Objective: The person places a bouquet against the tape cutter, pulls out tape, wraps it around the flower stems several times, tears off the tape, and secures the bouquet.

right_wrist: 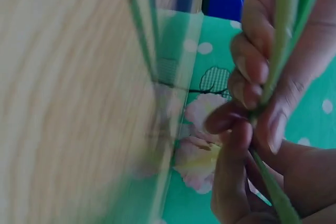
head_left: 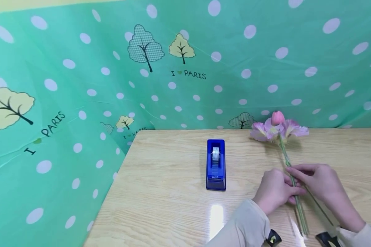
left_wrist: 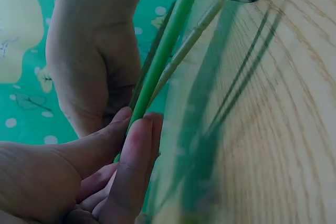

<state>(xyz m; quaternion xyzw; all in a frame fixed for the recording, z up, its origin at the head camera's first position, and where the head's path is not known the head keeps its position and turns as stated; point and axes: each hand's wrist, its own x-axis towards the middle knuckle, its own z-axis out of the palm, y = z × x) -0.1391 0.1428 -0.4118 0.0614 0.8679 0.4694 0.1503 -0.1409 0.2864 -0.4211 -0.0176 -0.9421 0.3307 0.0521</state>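
Note:
A pink tulip (head_left: 277,118) and ruffled pale purple-pink flowers (head_left: 292,129) lie together near the table's back edge. Their green stems (head_left: 302,219) run toward me in a narrow bundle. My left hand (head_left: 275,190) pinches the bundle around its middle between thumb and fingers. Just above it, my right hand (head_left: 318,178) pinches at the stems with thumb and index finger. One thin dark stem (head_left: 323,211) slants away under the right hand. A thick bright green stem (left_wrist: 165,51) shows at the left thumb in the left wrist view. Fingers partly hide where the stems meet.
A blue tape dispenser (head_left: 215,181) with a roll of tape (head_left: 215,154) stands left of the hands on the wooden table (head_left: 157,192). Green dotted cloth (head_left: 235,41) hangs behind the table and along its left side. Black pieces (head_left: 273,237) sit at both wrists.

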